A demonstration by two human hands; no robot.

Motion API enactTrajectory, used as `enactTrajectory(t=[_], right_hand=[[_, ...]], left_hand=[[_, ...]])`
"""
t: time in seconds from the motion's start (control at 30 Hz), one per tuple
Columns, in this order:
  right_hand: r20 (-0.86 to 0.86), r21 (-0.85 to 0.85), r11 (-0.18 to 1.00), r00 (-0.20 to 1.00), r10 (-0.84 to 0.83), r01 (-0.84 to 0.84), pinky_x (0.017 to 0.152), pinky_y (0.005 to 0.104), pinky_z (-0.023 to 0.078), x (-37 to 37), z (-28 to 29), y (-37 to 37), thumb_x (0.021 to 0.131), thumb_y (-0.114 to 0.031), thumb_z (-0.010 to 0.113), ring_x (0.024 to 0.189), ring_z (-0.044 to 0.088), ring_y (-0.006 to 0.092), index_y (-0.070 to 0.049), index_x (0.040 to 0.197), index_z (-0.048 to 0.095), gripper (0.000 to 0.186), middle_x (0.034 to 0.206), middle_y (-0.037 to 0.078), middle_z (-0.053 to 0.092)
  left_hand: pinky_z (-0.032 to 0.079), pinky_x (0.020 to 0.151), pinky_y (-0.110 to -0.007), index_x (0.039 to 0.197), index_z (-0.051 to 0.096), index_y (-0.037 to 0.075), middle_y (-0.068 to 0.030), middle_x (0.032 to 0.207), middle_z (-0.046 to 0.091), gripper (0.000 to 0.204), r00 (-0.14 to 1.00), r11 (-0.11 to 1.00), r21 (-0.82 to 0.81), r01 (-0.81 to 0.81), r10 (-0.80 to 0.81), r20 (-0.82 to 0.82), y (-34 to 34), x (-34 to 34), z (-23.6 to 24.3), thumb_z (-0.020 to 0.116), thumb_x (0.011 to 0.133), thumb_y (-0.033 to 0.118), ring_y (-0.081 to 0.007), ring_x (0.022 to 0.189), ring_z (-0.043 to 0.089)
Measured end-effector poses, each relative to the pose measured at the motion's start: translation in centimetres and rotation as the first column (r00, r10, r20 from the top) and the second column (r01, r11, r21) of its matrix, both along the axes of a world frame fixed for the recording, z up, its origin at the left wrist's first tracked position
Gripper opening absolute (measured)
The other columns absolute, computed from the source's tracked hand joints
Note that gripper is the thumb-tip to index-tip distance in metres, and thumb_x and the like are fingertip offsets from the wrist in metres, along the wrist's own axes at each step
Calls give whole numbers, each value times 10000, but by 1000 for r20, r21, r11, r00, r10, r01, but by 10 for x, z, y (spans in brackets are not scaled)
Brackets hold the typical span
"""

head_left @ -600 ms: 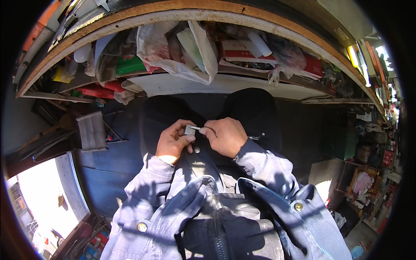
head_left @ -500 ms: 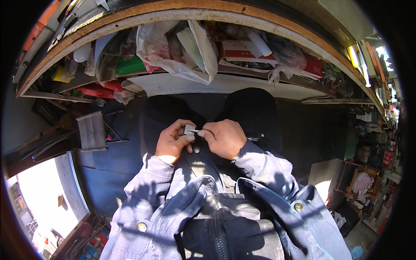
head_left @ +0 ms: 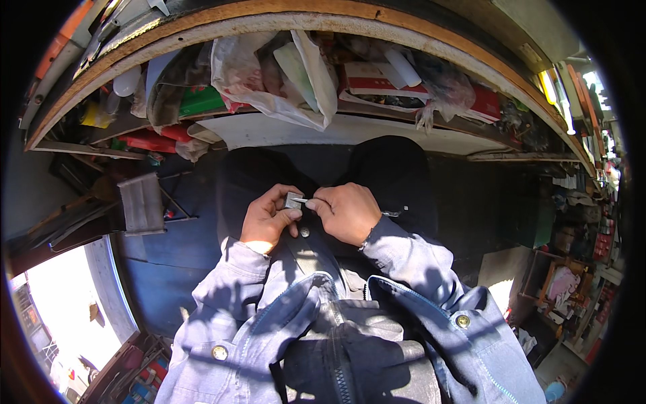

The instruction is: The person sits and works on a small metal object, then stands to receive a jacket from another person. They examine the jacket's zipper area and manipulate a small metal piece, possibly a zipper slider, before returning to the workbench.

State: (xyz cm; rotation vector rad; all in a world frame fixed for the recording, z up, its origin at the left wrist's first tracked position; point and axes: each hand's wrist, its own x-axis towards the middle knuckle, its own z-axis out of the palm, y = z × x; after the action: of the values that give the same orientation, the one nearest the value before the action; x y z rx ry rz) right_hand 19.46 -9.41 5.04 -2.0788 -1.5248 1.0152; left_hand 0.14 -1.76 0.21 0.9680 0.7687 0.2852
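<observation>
A crumpled white plastic bag (head_left: 232,74) bulged beneath a rough wood-edged bench (head_left: 269,10) as the left hand (head_left: 266,221) held a small metallic block (head_left: 291,203) above dark trousers (head_left: 389,165), the right hand (head_left: 348,211) pinching a slim, pale rod (head_left: 301,200) in a narrow grip at its face.

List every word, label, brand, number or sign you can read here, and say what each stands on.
None can be read.
Block in the left hand: any marks too small to read.
White bag: any print too blurred to read.
Red-and-white box: any print too small to read.
Buttons: any lettering too small to read.
</observation>
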Motion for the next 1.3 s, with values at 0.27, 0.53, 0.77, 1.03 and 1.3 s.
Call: enactTrajectory(t=[0.27, 0.53, 0.77, 1.03, 1.3], right_hand=[[43, 6, 1000, 999, 16, -16, 681, 501, 532, 0, -2, 1, 932, -281, 647, 736, 668, 419, -80, 872, 750, 234, 737, 181, 684], [31, 56, 998, 999, -23, 21, 656, 503, 525, 0, -2, 2, 930, -285, 658, 715, 663, 416, -80, 841, 737, 237, 706, 170, 674], [15, 20, 1000, 1000, 11, -12, 675, 493, 530, 0, -1, 1, 933, -271, 650, 741, 669, 415, -76, 852, 739, 229, 744, 175, 687], [-31, 48, 999, 999, 7, -6, 671, 495, 531, 0, -1, 0, 935, -270, 649, 730, 669, 412, -76, 855, 743, 230, 736, 176, 685], [-22, 49, 999, 1000, -1, 2, 666, 501, 529, 0, -2, 2, 931, -264, 652, 724, 667, 416, -78, 860, 745, 219, 722, 172, 682]], left_hand=[[535, 617, -264, 1239, 573, -18, -96, 894, 647, 329, 1000, 1000, -25, -17, 18, 21, 0, 2, 0, 627, 916, -47, -153, 637, 614], [530, 615, -266, 1244, 574, -16, -95, 895, 646, 335, 1000, 1000, -8, 9, -9, -3, 1, 0, 1, 623, 914, -48, -154, 643, 616], [526, 612, -262, 1247, 571, -19, -96, 903, 648, 336, 1000, 1000, -23, 6, -6, -1, 2, 0, 1, 625, 916, -43, -152, 641, 615], [527, 609, -264, 1247, 571, -17, -93, 907, 648, 336, 1000, 1000, -8, -6, 6, 21, 1, 1, 0, 623, 916, -49, -148, 642, 613], [527, 613, -263, 1250, 569, -14, -92, 911, 647, 339, 1000, 1000, 2, 19, -19, -8, 3, -1, 1, 611, 917, -60, -146, 650, 616]])
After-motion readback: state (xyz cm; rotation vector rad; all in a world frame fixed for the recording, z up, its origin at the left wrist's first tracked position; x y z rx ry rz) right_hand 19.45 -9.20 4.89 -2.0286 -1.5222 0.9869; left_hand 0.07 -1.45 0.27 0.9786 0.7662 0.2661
